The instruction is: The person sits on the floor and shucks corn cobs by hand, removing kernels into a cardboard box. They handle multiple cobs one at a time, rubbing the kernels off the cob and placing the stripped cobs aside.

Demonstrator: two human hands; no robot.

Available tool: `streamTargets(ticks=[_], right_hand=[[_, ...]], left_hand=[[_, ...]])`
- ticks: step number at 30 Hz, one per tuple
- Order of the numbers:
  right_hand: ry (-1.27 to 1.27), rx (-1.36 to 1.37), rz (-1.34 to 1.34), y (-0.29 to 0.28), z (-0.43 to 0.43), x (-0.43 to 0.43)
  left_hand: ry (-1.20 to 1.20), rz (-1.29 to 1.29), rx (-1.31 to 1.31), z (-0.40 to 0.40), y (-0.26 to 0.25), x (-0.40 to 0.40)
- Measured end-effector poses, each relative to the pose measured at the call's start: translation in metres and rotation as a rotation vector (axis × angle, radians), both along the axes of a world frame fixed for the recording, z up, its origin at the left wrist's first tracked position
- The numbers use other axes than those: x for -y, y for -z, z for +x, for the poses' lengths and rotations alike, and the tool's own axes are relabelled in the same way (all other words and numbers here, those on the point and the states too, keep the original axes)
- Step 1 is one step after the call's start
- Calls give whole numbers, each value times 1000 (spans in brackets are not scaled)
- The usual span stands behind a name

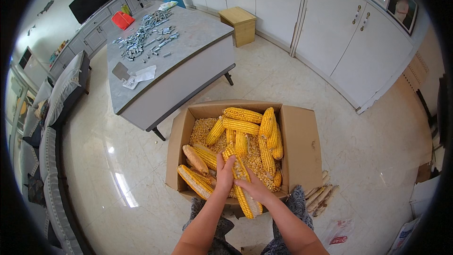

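Both my hands hold one yellow ear of dried corn (244, 180) over the near side of an open cardboard box (300, 148). My left hand (224, 173) grips its far end, while my right hand (253, 186) is around its middle. Along part of this ear the kernels are gone and pale cob shows. Loose kernels (203, 129) cover the box floor. Whole ears (241, 126) lie at the back and right inside the box. At the left are a bare cob (195, 160) and a partly stripped ear (194, 181).
Stripped cobs (318, 198) lie on the tile floor right of the box, near a clear plastic bag (340, 232). Beyond the box stands a grey table (191, 42) with many small metal tubes (148, 33). A wooden stool (239, 24) is by the white cabinets (325, 24); a sofa (53, 170) lines the left.
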State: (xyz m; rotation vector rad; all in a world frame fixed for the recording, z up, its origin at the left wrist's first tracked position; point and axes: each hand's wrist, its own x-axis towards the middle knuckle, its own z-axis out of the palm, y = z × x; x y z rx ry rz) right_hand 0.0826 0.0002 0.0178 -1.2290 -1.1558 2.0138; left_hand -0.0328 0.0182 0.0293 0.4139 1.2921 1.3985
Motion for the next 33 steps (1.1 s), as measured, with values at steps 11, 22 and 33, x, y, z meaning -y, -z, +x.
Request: streamTargets(ticks=[11,22,33], right_hand=[[-59,121,100,-22,-2,-1],[-28,80,116,-24,1,0],[-47,130,156,-20,0,1]], left_hand=[[21,-46,-70,-6,2,-4],[51,111,-104,-2,4,0],[52,74,-134,-7,8,-2]])
